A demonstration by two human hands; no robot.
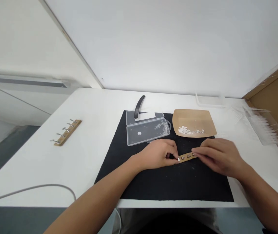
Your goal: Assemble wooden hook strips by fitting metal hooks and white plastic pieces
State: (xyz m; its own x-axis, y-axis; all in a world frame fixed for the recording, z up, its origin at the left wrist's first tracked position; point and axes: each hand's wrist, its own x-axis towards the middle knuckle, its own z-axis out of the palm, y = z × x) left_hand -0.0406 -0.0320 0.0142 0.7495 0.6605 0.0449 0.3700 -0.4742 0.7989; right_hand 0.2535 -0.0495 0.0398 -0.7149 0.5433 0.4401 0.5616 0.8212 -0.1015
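A narrow tan strip (185, 157) with several round metal pieces along it lies across the black mat, between my hands. My left hand (162, 153) is closed, thumb and fingers pinching the strip's left end. A small white piece (178, 159) sits at that end, right by the fingertips. My right hand (220, 156) is closed on the strip's right end, which its fingers partly hide. Just beyond the hands stand an open clear plastic case (139, 138) and a brown paper tray (197, 118) with many small white pieces (186, 130) in it.
A black mat (168, 187) covers part of the white table (85, 156). A dark curved tool (139, 106) rests on the case's lid. Another tan strip with metal stems (68, 132) lies left. A clear box of white tips (265, 128) stands right. A cable (44, 186) crosses the front left.
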